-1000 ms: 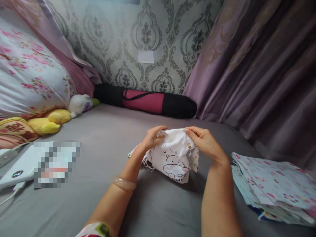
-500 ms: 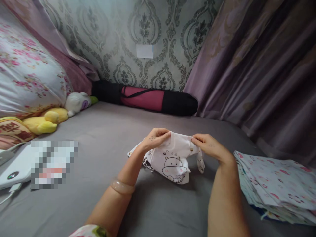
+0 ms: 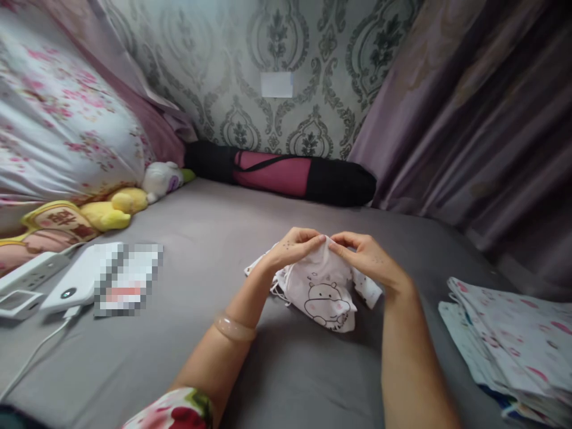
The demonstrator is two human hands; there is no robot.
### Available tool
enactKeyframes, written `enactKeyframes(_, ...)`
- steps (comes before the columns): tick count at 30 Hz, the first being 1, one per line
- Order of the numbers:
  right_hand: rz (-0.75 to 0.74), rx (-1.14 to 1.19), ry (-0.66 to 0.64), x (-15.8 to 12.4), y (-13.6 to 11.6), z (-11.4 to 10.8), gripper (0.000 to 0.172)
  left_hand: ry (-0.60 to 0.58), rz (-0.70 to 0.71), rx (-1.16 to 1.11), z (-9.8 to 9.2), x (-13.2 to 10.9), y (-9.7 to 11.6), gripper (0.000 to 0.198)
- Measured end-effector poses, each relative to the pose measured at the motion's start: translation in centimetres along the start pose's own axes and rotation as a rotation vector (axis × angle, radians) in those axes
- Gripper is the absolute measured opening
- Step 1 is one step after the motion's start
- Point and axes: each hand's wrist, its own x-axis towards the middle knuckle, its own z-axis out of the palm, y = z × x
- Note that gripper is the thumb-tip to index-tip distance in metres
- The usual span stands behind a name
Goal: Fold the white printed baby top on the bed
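A small white baby top (image 3: 330, 298) with a hippo drawing hangs bunched between my hands, its lower part resting on the grey sheet. My left hand (image 3: 297, 245) pinches its upper edge between thumb and fingers. Close beside it, my right hand (image 3: 364, 256) pinches the same edge, and the fingertips of both hands nearly meet. White tie strings (image 3: 279, 292) dangle at the left of the cloth. A patterned sleeve (image 3: 369, 289) pokes out below my right hand. Part of the garment lies hidden behind my left wrist.
A stack of folded printed cloths (image 3: 513, 345) lies at the right. On the left are a white power bank (image 3: 83, 280), a power strip (image 3: 33, 274) and plush toys (image 3: 109, 211). A black and pink roll bag (image 3: 272, 176) lies along the wall, near the curtain (image 3: 424, 137).
My hands have come together, so the stretched upper edge of the baby top is now gathered. The view has shifted slightly to the left.
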Motion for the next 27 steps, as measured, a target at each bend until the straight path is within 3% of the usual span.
enactKeyframes(6,0.018,-0.102,0.045,0.0,0.0,-0.1,0.034,0.014,0.018,0.188,-1.2,0.2,-0.8,0.039)
enactKeyframes(12,-0.032,0.072,0.176,-0.1,0.7,-0.6,0.034,0.071,-0.083,0.439,-4.3,-0.4,-1.9,0.042)
enactKeyframes(16,0.020,0.151,0.250,-0.4,1.0,-1.2,0.037,0.143,-0.190,0.318,-6.2,-0.9,-3.2,0.051)
enactKeyframes(21,0.054,0.136,0.315,-0.7,1.9,-2.1,0.042,0.173,-0.194,0.170,-7.4,-1.3,-4.5,0.061)
enactKeyframes(27,0.095,0.130,0.377,-0.8,3.6,-3.1,0.039,0.171,-0.243,0.054,-7.3,-1.6,-5.0,0.047)
